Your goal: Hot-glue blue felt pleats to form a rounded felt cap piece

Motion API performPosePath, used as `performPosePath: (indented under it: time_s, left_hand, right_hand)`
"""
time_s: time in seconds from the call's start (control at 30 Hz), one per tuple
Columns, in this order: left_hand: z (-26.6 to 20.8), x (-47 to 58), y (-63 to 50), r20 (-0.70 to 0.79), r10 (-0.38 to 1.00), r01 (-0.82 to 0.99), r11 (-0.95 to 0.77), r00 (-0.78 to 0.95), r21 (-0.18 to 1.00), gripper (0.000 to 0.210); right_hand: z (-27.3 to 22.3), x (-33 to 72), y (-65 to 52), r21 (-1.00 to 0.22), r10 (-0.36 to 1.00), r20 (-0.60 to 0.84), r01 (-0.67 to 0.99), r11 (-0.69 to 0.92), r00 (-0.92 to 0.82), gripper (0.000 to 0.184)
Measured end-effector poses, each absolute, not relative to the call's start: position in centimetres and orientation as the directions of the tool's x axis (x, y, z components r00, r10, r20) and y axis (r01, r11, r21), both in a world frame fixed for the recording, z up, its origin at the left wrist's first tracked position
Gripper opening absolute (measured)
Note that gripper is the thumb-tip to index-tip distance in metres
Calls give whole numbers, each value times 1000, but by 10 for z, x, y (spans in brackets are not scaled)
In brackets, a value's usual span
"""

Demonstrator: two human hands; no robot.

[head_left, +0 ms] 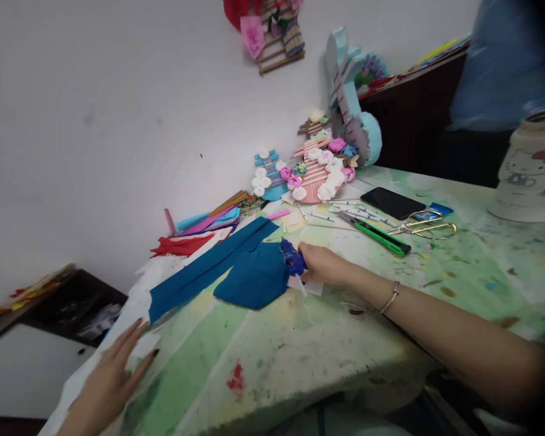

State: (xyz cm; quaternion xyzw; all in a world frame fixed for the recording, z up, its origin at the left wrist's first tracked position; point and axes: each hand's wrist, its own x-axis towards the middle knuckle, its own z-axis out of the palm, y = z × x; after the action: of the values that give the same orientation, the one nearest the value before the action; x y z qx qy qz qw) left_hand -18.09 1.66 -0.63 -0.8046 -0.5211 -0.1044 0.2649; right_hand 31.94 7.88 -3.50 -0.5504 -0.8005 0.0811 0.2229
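Note:
My right hand [320, 264] is closed around a small blue hot glue gun [292, 258], with a pale glue stick poking out of its back end. Just left of the gun lies a dark blue piece of paper or fabric [253, 278] with angled edges. A long folded strip [200, 272] of the same blue stretches behind it. My left hand [113, 366] is at the table's left edge, fingers spread, near the strip's lower end. It holds nothing, and a white scrap [146, 346] shows between its thumb and fingers.
A green cutter knife [381, 236], gold-handled scissors [429, 229], a black phone [393, 203] and several pens [363, 212] lie to the right. Flower-covered guitar crafts [315, 175] stand at the wall. Coloured sheets [195, 233] are piled behind the strip. A white bottle [529, 166] stands far right.

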Motion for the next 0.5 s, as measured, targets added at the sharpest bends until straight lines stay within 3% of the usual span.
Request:
performPosePath:
  time_s: [0.2, 0.37, 0.5]
  left_hand:
    - [-30, -88, 78, 331, 596, 681, -618, 732, -393, 46]
    - [-46, -58, 106, 305, 493, 578, -663, 815, -476, 34]
    - [-49, -50, 112, 302, 431, 524, -642, 851, -560, 31]
  right_hand:
    - [-31, 315, 71, -313, 903, 224, 851, 423, -366, 58]
    - [-29, 313, 68, -266, 882, 228, 845, 464, -413, 61]
    - [-29, 311, 67, -256, 864, 229, 829, 497, -448, 50]
